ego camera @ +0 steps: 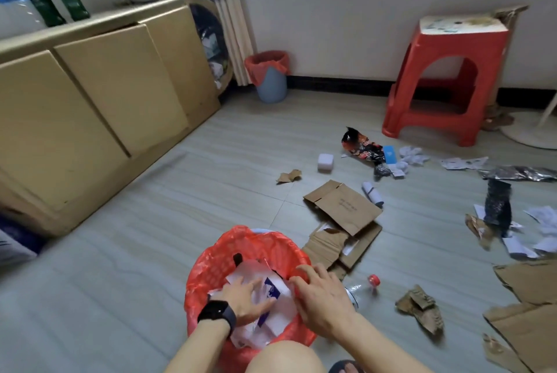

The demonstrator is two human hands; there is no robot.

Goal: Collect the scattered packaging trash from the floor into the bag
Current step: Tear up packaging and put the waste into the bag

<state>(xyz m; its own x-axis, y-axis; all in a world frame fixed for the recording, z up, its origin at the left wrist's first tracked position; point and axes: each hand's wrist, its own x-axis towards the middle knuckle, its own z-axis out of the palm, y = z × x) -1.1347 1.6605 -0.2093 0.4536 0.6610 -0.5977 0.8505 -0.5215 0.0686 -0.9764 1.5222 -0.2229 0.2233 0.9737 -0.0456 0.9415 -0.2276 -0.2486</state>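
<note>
Left hand [247,300] presses flat fingers onto white packaging [280,317] in the red bag [211,264] at six o'clock, while right hand [322,300] rests spread fingers on its three-o'clock rim.

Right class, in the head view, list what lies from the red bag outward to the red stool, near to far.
red bag → flattened cardboard box → black-and-red wrapper → red stool

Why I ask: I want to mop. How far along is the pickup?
Done: white packaging lies in the red bag. In hand: the left hand presses it down, the right hand rests at the rim. Left on the floor: cardboard box, snack wrapper, plastic bottle, paper scraps.
</note>
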